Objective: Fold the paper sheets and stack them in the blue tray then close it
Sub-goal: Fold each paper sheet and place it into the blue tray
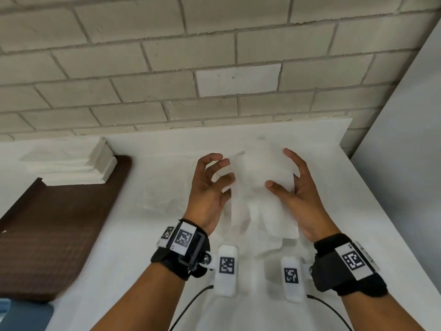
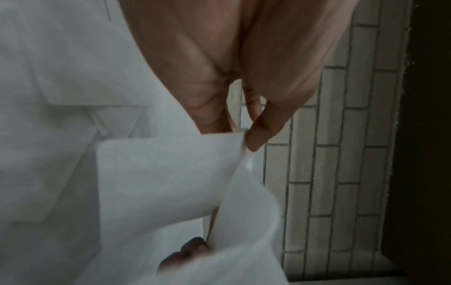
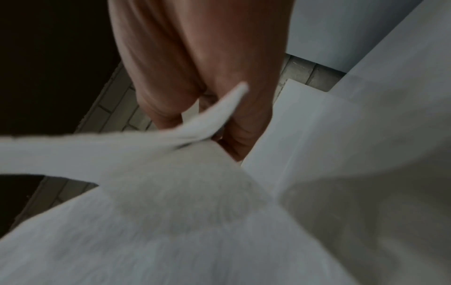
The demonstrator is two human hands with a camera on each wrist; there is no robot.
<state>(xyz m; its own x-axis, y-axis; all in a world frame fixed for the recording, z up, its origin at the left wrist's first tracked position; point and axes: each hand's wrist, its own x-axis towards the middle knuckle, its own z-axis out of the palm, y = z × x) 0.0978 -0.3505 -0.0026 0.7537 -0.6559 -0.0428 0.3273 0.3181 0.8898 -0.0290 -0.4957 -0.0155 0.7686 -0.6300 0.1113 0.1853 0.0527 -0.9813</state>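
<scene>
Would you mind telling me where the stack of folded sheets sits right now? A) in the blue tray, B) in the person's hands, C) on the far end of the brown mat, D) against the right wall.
C: the stack lies on the mat's far end, by the brick wall.

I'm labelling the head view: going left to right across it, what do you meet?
brown mat → stack of folded sheets → left hand → paper sheet held up → right hand
</scene>
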